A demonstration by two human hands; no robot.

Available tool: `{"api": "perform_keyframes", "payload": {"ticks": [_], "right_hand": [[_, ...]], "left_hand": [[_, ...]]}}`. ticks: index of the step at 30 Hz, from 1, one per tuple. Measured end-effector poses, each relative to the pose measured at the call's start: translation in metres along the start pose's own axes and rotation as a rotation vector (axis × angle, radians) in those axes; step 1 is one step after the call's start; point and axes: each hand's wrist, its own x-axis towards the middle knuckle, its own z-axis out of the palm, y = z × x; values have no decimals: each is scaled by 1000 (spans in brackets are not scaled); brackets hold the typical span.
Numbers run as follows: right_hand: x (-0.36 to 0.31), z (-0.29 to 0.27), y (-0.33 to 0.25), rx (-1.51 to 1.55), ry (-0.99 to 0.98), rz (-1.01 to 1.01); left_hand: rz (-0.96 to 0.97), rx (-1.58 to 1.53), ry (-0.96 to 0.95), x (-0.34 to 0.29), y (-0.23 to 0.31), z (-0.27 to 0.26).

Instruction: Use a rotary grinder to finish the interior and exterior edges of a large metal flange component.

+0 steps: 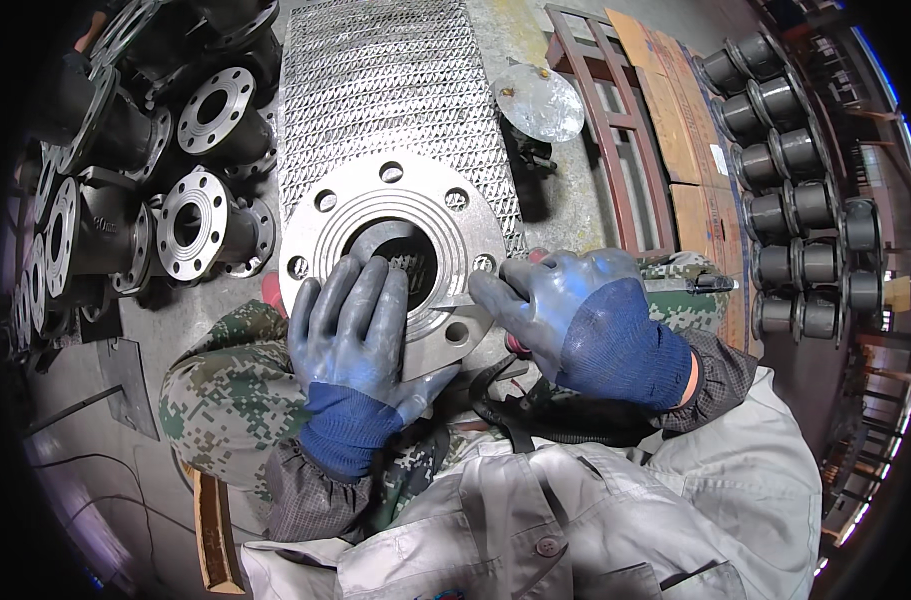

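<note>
A round metal flange (365,215) with several bolt holes and a wide centre bore lies in front of me, its ringed face up. My left hand (350,330), in a grey-coated blue glove, rests flat on its near left part. Those fingers are stretched out, and their tips reach the bore. My right hand (560,305), gloved alike, is closed at the flange's right edge. From its fingers a narrow pointed metal blade (455,301) sticks out over the flange face, left of my hand. Its handle is hidden in the glove.
A textured metal plate (390,80) stretches away beyond the flange. Flanged pipe pieces (193,225) stand stacked at left, and more dark ones (795,205) line up at right. A reddish-brown metal frame (615,130), cardboard (697,215) and a round disc (540,103) lie between.
</note>
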Motion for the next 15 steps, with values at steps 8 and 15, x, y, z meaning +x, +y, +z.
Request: {"api": "perform_keyframes", "payload": {"ticks": [8, 15], "right_hand": [[-2, 0, -6, -13, 18, 38], [-5, -2, -4, 53, -34, 40]], "left_hand": [[-30, -18, 3, 0, 2, 3], [-36, -17, 2, -1, 2, 1]]}}
